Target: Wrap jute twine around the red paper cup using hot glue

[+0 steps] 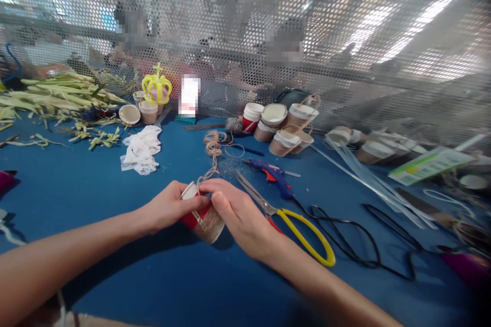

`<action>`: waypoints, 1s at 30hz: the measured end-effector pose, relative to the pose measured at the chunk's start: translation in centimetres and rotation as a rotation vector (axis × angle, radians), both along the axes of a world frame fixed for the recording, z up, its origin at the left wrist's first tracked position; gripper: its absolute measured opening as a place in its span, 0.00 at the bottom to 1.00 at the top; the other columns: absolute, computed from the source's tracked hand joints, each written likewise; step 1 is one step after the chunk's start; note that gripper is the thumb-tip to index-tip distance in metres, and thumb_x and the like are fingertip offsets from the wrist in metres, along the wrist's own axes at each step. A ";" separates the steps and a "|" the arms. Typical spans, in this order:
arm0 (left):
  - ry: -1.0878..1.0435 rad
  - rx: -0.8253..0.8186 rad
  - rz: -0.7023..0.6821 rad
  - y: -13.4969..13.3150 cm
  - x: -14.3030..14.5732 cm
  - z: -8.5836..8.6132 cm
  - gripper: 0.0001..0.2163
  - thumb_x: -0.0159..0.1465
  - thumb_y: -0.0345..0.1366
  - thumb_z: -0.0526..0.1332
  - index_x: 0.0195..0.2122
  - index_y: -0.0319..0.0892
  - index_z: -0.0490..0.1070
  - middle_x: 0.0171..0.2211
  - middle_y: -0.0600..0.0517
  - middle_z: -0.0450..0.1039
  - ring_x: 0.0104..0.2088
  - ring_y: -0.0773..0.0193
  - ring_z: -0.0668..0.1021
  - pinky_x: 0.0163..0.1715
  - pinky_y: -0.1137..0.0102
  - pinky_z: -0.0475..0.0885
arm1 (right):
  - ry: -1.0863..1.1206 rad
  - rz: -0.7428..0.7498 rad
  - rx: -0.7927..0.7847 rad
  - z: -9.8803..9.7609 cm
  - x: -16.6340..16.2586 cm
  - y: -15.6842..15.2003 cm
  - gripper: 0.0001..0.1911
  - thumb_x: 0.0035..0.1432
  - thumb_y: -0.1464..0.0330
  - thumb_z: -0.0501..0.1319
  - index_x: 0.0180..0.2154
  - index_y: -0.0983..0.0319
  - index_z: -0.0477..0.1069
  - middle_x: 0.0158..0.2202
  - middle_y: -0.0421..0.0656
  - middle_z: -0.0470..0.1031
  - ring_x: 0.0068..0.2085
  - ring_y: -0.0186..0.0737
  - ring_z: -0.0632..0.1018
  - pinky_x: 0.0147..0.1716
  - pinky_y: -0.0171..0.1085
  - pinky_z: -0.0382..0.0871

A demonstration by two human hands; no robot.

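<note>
A red and white paper cup (203, 217) is held tilted above the blue table, its lower part wrapped in brown twine. My left hand (172, 206) grips it near the rim, thumb across the side. My right hand (237, 210) is curled over its right side, with the fingertips at the twine strand near the rim; most of those fingers are hidden behind the cup and hand. From there the loose jute twine (214, 145) runs back into a tangled heap. Scissors with yellow and red handles (303, 230) lie right of my right hand, beside a blue glue gun (273, 176).
Twine-wrapped cups (284, 142) stand at the back, before a perforated metal screen (230, 25). Left are a crumpled white cloth (142, 149), a yellow crown (157, 87) and dried husks (61, 94). Clear glue sticks (379, 184) and a black cord (353, 225) lie right.
</note>
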State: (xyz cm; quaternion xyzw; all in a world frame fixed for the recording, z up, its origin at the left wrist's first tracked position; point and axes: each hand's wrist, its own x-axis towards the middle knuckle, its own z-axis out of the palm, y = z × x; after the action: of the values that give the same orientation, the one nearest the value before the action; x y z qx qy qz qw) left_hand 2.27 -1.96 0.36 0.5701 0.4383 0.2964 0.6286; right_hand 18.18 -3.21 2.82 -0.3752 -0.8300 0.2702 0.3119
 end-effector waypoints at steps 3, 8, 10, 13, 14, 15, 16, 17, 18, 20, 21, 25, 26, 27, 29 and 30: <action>0.016 0.009 0.009 0.1 -0.1 -0.2 0.15 0.51 0.45 0.59 0.19 0.36 0.65 0.14 0.60 0.57 0.17 0.74 0.57 0.18 0.76 0.51 | -0.157 -0.124 -0.069 0.9 0.1 0.5 0.21 0.61 0.61 0.44 0.26 0.62 0.68 0.26 0.42 0.73 0.29 0.35 0.72 0.29 0.35 0.65; 0.006 -0.062 0.063 0.2 -0.2 0.1 0.14 0.52 0.44 0.59 0.24 0.36 0.70 0.18 0.56 0.68 0.19 0.72 0.65 0.21 0.77 0.58 | -0.071 -0.413 -0.190 3.1 3.4 0.8 0.21 0.57 0.55 0.48 0.21 0.62 0.63 0.15 0.37 0.65 0.17 0.29 0.67 0.18 0.29 0.61; 0.005 -0.080 0.084 0.3 -0.2 0.2 0.14 0.52 0.45 0.59 0.24 0.36 0.71 0.18 0.55 0.69 0.19 0.71 0.66 0.21 0.77 0.58 | -0.066 -0.583 -0.141 3.5 5.8 1.5 0.21 0.57 0.54 0.47 0.22 0.61 0.62 0.17 0.37 0.67 0.16 0.29 0.67 0.17 0.29 0.61; 0.028 -0.069 0.110 0.3 -0.2 0.1 0.15 0.53 0.45 0.59 0.21 0.36 0.70 0.17 0.56 0.67 0.18 0.72 0.65 0.20 0.77 0.57 | -0.432 -0.860 -0.015 2.7 9.6 3.5 0.17 0.59 0.60 0.46 0.28 0.61 0.66 0.25 0.42 0.73 0.25 0.34 0.73 0.27 0.32 0.64; 0.034 -0.063 0.112 0.3 -0.2 0.1 0.16 0.53 0.46 0.58 0.21 0.36 0.70 0.16 0.56 0.67 0.18 0.72 0.65 0.20 0.77 0.56 | -0.514 -0.891 -0.041 2.0 10.6 4.2 0.14 0.57 0.62 0.50 0.27 0.62 0.68 0.26 0.45 0.74 0.28 0.39 0.75 0.29 0.34 0.64; 0.038 -0.056 0.113 0.3 -0.3 0.1 0.16 0.54 0.46 0.58 0.21 0.36 0.70 0.16 0.56 0.67 0.18 0.72 0.64 0.20 0.77 0.56 | -0.560 -0.898 -0.076 1.2 11.5 4.9 0.12 0.54 0.63 0.54 0.25 0.63 0.68 0.25 0.47 0.74 0.30 0.44 0.75 0.29 0.36 0.63; 0.037 -0.047 0.112 0.4 -0.3 0.0 0.17 0.54 0.46 0.57 0.20 0.36 0.70 0.16 0.56 0.67 0.18 0.72 0.64 0.20 0.77 0.56 | -0.596 -0.887 -0.115 0.3 12.2 5.6 0.11 0.50 0.64 0.57 0.21 0.63 0.68 0.24 0.49 0.74 0.31 0.47 0.75 0.28 0.37 0.63; 0.031 -0.038 0.110 0.4 -0.3 0.0 0.17 0.55 0.46 0.57 0.20 0.36 0.70 0.16 0.56 0.68 0.18 0.72 0.64 0.20 0.77 0.56 | -0.621 -0.876 -0.148 -0.6 12.7 6.1 0.11 0.47 0.64 0.60 0.19 0.63 0.67 0.23 0.50 0.74 0.31 0.49 0.75 0.28 0.38 0.63; 0.025 -0.031 0.110 0.4 -0.3 0.0 0.17 0.55 0.46 0.56 0.20 0.37 0.70 0.16 0.56 0.68 0.18 0.72 0.65 0.20 0.76 0.57 | -0.635 -0.869 -0.172 -1.4 13.0 6.6 0.11 0.45 0.64 0.61 0.19 0.63 0.67 0.23 0.51 0.74 0.31 0.51 0.76 0.28 0.38 0.63; 0.013 -0.030 0.115 0.4 -0.3 0.1 0.17 0.55 0.46 0.56 0.20 0.37 0.70 0.16 0.55 0.68 0.18 0.71 0.65 0.20 0.76 0.57 | -0.639 -0.871 -0.203 -2.6 13.1 7.1 0.08 0.44 0.66 0.62 0.20 0.64 0.68 0.26 0.52 0.75 0.33 0.52 0.76 0.28 0.39 0.63; 0.008 -0.034 0.118 0.3 -0.2 0.1 0.17 0.55 0.46 0.56 0.20 0.37 0.70 0.17 0.55 0.68 0.18 0.71 0.66 0.21 0.76 0.58 | -0.628 -0.879 -0.211 -2.9 13.1 7.2 0.06 0.44 0.68 0.61 0.23 0.65 0.69 0.28 0.53 0.75 0.34 0.52 0.76 0.29 0.39 0.63; 0.015 -0.029 0.134 0.4 -0.1 0.1 0.16 0.55 0.46 0.56 0.21 0.37 0.69 0.17 0.55 0.68 0.19 0.71 0.66 0.21 0.76 0.58 | -0.512 -0.915 -0.231 -2.0 12.4 6.5 0.10 0.46 0.72 0.58 0.34 0.66 0.69 0.32 0.51 0.76 0.35 0.48 0.76 0.29 0.37 0.65; 0.025 -0.019 0.142 0.4 -0.1 0.1 0.16 0.54 0.46 0.56 0.21 0.37 0.69 0.17 0.56 0.68 0.18 0.71 0.66 0.21 0.76 0.58 | -0.474 -0.915 -0.230 -1.4 12.1 6.1 0.11 0.47 0.71 0.58 0.37 0.66 0.67 0.33 0.50 0.76 0.35 0.45 0.76 0.29 0.36 0.66; 0.037 -0.012 0.148 0.5 -0.1 0.1 0.16 0.54 0.46 0.56 0.20 0.37 0.69 0.17 0.56 0.67 0.18 0.71 0.65 0.21 0.76 0.58 | -0.415 -0.904 -0.228 -0.8 11.7 5.5 0.13 0.49 0.70 0.57 0.39 0.66 0.66 0.34 0.49 0.76 0.35 0.43 0.76 0.29 0.34 0.66; 0.061 0.002 0.156 0.6 -0.2 0.1 0.16 0.54 0.46 0.55 0.20 0.37 0.68 0.16 0.56 0.66 0.18 0.71 0.65 0.21 0.75 0.57 | -0.276 -0.842 -0.238 0.7 10.6 4.2 0.14 0.50 0.66 0.57 0.41 0.63 0.64 0.35 0.45 0.75 0.32 0.37 0.76 0.28 0.31 0.67; 0.071 0.004 0.156 0.7 -0.2 0.1 0.16 0.54 0.46 0.55 0.21 0.37 0.68 0.16 0.56 0.66 0.18 0.71 0.65 0.21 0.75 0.57 | -0.067 -0.762 -0.318 1.4 10.0 3.5 0.13 0.50 0.64 0.59 0.38 0.63 0.64 0.33 0.43 0.75 0.29 0.35 0.75 0.26 0.31 0.67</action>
State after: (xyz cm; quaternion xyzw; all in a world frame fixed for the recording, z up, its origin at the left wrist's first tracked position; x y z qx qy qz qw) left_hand 2.07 -1.23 0.43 0.5455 0.5027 0.3249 0.5867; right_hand 28.23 0.28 4.23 -0.7078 -0.5894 0.2479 0.3005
